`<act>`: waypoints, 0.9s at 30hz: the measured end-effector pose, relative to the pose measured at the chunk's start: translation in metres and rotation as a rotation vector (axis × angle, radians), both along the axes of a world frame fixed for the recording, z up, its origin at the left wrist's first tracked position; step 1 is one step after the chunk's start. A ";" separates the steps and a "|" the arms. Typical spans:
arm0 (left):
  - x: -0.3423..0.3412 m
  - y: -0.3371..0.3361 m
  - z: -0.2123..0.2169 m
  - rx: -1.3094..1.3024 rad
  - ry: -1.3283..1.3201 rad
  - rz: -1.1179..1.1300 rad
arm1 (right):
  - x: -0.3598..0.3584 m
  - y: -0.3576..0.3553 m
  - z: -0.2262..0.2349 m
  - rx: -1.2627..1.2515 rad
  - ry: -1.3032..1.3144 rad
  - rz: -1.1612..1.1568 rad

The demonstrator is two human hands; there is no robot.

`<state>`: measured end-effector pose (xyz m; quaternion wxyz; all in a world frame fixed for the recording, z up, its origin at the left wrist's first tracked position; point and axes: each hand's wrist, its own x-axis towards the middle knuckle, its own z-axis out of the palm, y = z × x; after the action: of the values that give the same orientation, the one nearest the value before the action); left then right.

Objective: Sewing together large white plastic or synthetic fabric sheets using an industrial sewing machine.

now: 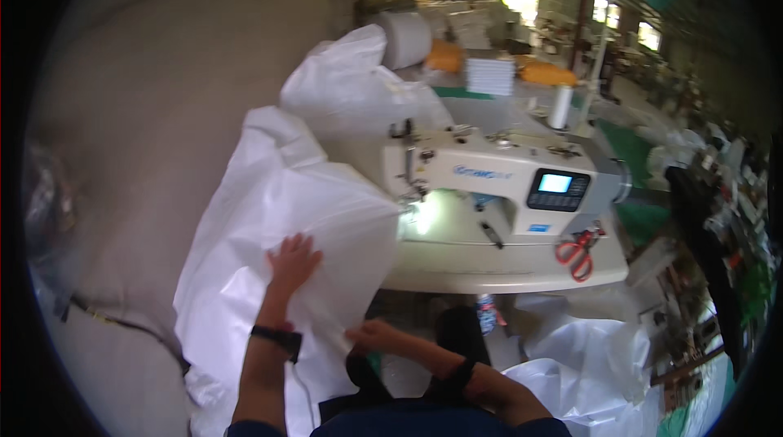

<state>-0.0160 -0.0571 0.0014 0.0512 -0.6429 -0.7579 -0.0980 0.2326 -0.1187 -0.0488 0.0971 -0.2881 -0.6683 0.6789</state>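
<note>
A large white woven plastic sheet point(277, 217) drapes from the sewing table down toward my lap. My left hand point(292, 259) lies flat on it with fingers spread, pressing the fabric. My right hand point(369, 334) pinches the sheet's lower edge just below and to the right. The sheet runs up to the needle area of a cream industrial sewing machine point(489, 172), where a small lamp lights the fabric.
Red-handled scissors point(577, 251) lie on the cream table point(489, 274) at the right. A white thread cone point(559, 106) stands behind the machine. More white sheeting point(587, 363) is heaped on the floor at the lower right. A bare concrete floor point(147, 110) spreads to the left.
</note>
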 end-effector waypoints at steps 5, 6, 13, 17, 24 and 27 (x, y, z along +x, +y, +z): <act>-0.021 0.005 -0.016 0.124 0.067 -0.034 | 0.016 0.027 -0.079 -0.636 0.483 -0.073; -0.024 -0.003 0.001 0.028 -0.025 -0.004 | 0.002 0.025 -0.087 -0.515 0.529 -0.123; -0.043 0.060 0.038 -0.196 -0.220 -0.145 | -0.006 0.094 -0.024 0.061 0.431 -0.071; -0.081 0.102 0.041 -0.401 -0.218 -0.335 | -0.051 0.107 -0.018 0.367 0.301 -0.030; -0.069 0.153 0.056 -0.505 -0.271 -0.434 | -0.150 0.160 0.029 0.860 0.041 0.090; -0.100 0.157 0.037 -0.472 -0.296 -0.412 | -0.163 0.136 0.092 0.776 -0.125 0.127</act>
<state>-0.1157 0.0996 0.0386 -0.2301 -0.7555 -0.6131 -0.0203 0.0694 0.0168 0.0432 0.1157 -0.2287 -0.8963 0.3619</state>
